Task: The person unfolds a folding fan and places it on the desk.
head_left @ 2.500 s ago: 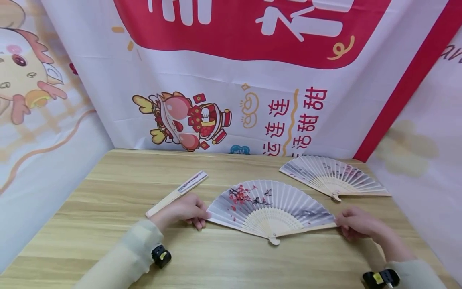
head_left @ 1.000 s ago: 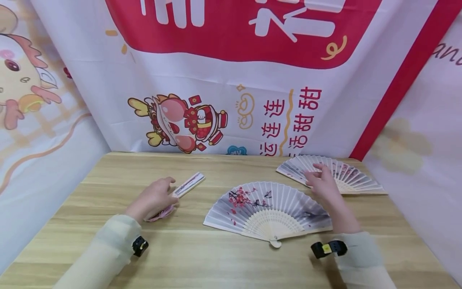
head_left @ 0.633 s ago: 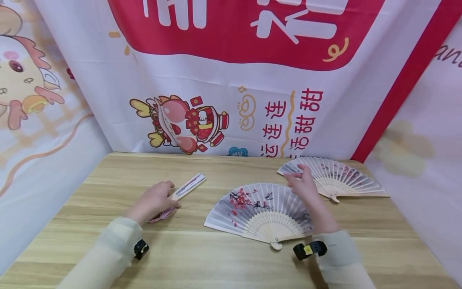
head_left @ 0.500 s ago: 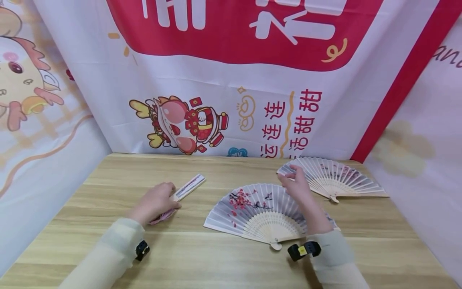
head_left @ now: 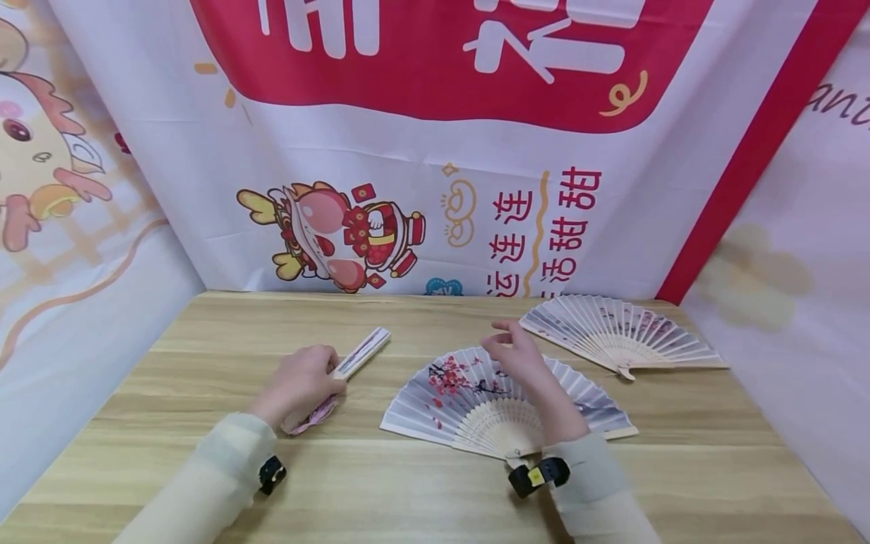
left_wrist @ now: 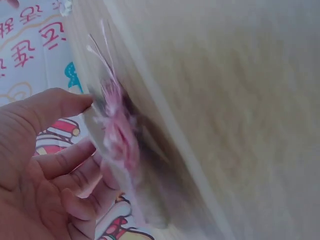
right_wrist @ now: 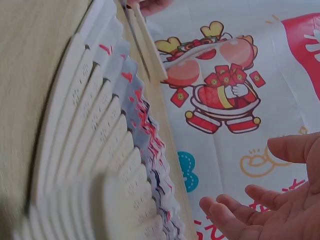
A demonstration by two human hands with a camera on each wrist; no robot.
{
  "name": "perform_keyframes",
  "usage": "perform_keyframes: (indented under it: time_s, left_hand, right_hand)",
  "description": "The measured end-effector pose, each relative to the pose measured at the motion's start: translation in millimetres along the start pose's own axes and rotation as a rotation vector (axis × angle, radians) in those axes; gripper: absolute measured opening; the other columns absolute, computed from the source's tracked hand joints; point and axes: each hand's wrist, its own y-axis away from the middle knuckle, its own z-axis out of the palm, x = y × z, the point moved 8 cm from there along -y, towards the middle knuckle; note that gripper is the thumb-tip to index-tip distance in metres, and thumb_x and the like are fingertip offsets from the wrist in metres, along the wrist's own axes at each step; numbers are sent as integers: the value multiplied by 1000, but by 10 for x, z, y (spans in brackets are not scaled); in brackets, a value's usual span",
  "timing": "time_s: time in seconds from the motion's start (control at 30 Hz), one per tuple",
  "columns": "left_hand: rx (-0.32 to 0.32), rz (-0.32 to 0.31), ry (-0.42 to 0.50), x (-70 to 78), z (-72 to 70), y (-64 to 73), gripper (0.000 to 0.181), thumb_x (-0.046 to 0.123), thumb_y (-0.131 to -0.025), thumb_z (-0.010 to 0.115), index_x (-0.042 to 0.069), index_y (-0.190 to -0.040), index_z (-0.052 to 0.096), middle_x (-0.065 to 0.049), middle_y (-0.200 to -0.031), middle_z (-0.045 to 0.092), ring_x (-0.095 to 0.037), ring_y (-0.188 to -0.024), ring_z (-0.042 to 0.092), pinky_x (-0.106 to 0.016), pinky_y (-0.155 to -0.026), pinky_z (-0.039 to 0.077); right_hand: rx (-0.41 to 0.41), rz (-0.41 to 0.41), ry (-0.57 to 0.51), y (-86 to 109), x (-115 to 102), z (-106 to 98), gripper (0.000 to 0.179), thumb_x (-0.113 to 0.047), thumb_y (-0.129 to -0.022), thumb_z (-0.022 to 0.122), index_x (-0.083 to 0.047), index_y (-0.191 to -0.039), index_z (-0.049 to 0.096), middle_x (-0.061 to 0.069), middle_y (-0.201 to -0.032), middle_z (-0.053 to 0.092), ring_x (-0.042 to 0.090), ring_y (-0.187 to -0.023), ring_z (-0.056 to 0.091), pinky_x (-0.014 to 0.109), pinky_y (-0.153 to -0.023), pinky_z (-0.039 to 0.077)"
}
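Observation:
My left hand (head_left: 303, 383) grips a folded fan (head_left: 365, 352) between thumb and fingers at the left of the table. A pink tassel (left_wrist: 120, 135) hangs from that fan in the left wrist view. Over the spread fan with red blossoms (head_left: 469, 408) hovers my right hand (head_left: 519, 359), holding nothing. Its fingers are relaxed and apart in the right wrist view, and the forearm hides part of the fan's ribs and pivot. A second spread fan (head_left: 621, 332) lies at the back right.
The wooden table (head_left: 381, 499) meets a white and red printed cloth (head_left: 381, 136) along its back edge. Printed cloths also hang at the left and right sides.
Both hands let go of the spread blossom fan's ends. My left hand moved left and took hold of the folded fan; my right hand swept left from the back-right fan across the blossom fan.

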Motion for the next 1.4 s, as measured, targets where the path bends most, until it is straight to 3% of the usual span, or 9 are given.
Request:
perform_keyframes:
  time_s: [0.23,0.4,0.57,0.77,0.93,1.13,1.4]
  left_hand:
    - [37,-7,115,194,7,21,24,25,-83,73,13,-101,64,-5,-89,64,-19,-70,59,-29,-60,49]
    - [33,-15,250,330,64,29,28,22,-85,73,10,-109,63,-7,-92,64,-19,-62,61,-29,-50,53]
    - [38,2,317,459,136,17,30,22,-85,76,9,-110,64,-6,-94,64,-19,-74,59,-28,-58,51]
    - [10,16,448,637,267,-2,27,18,-83,78,10,-106,66,-6,-96,64,-20,-83,59,-28,-67,52]
    - [9,57,452,802,339,-21,26,19,-81,80,11,-103,68,-4,-93,64,-18,-81,60,-28,-67,52]
    - [3,120,440,1039,354,-39,22,21,-82,80,13,-98,68,-2,-88,66,-16,-76,60,-27,-64,51]
    - [-35,143,478,1285,409,-72,28,25,-86,77,12,-109,68,-3,-93,66,-18,-80,61,-28,-67,53]
  right_hand:
    - [-43,-15,-26,20,-51,191,48,-20,-100,57,-7,-144,43,21,-131,57,36,-115,60,47,-96,53]
    - [-45,-43,-53,29,-109,311,45,-16,-100,57,-4,-142,47,21,-124,60,37,-106,64,39,-86,56]
    - [-46,-46,-117,54,-161,434,46,-12,-100,56,-3,-143,44,23,-124,62,38,-105,64,43,-89,56]
    - [-40,5,-213,74,-177,525,55,-15,-101,56,-8,-150,34,23,-130,58,37,-110,62,48,-97,53]
    - [-59,61,-324,91,-136,593,58,-13,-102,51,-13,-155,26,25,-136,54,32,-106,66,42,-94,56]
    - [-26,63,-469,114,-146,589,60,-1,-100,47,-15,-154,26,23,-125,57,20,-84,67,23,-70,57]
    - [56,79,-511,111,-134,496,69,1,-98,54,-18,-156,22,26,-134,57,15,-79,65,21,-64,58]
